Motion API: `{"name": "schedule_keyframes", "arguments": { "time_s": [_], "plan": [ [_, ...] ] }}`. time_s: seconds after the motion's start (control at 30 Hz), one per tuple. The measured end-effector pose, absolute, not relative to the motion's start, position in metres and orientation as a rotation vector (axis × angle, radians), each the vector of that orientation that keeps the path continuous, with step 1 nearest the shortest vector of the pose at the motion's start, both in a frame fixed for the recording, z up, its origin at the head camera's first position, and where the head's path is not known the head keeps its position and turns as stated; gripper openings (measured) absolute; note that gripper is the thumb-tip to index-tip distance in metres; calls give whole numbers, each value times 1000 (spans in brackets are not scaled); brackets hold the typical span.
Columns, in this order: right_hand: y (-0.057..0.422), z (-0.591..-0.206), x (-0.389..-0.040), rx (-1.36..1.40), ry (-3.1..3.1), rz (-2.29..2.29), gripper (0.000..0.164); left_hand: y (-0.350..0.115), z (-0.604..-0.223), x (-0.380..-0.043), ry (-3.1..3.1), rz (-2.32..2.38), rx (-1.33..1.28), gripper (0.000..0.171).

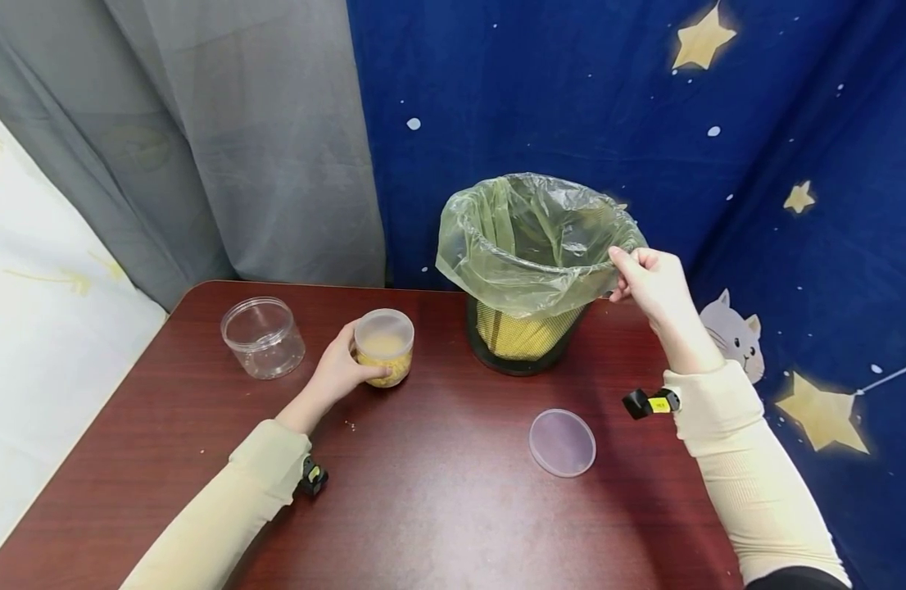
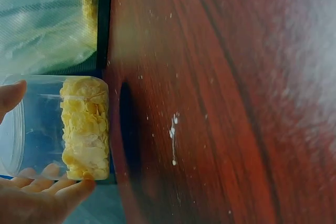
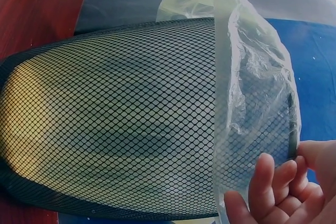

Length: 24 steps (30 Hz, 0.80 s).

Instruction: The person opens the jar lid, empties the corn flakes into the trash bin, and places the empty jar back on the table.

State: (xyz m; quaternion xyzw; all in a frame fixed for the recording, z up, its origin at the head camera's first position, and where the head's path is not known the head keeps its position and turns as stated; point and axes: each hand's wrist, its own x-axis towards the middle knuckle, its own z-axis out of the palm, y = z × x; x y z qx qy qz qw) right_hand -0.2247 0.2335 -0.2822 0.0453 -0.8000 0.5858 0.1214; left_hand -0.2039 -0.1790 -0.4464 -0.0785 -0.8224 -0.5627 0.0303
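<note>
My left hand point(image 1: 340, 360) grips a clear plastic jar point(image 1: 384, 328) from its left side, thumb and fingers around it. Yellow flakes point(image 2: 86, 129) fill the jar's lower part, and its top looks frosted. In the left wrist view the jar stands upright, with a narrow gap and a shadow between its base and the table. At the back, a black mesh wastebasket point(image 3: 131, 114) is lined with a pale green plastic bag point(image 1: 497, 274) folded over its rim. My right hand point(image 1: 655, 283) pinches the bagged rim on its right side. Yellow stuff shows low inside the basket.
A wide clear jar point(image 1: 265, 340) without a lid stands at the table's back left. One translucent round lid point(image 1: 562, 443) lies flat in front of the basket. Small crumbs point(image 1: 351, 425) dot the dark red table point(image 1: 423, 508). Grey and blue curtains point(image 1: 571, 98) hang behind.
</note>
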Motion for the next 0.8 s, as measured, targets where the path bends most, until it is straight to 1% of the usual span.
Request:
{"name": "schedule_keyframes", "arguments": {
  "time_s": [0.3, 0.53, 0.67, 0.8],
  "plan": [
    [231, -281, -224, 106, -2313, 1671, 44, -169, -441, -190, -2475, -1887, -291, 89],
    [234, -280, -223, 106, -2334, 1602, 47, -156, -415, -171, -2452, -1991, -331, 86],
    [234, -277, -219, 104, -2363, 1479, 47, -151, -409, -163, -2460, -1997, -352, 85],
    [232, -272, -212, 85, -2397, 1319, 49, -149, -412, -161, -2425, -2035, -383, 86]
  ]
}}
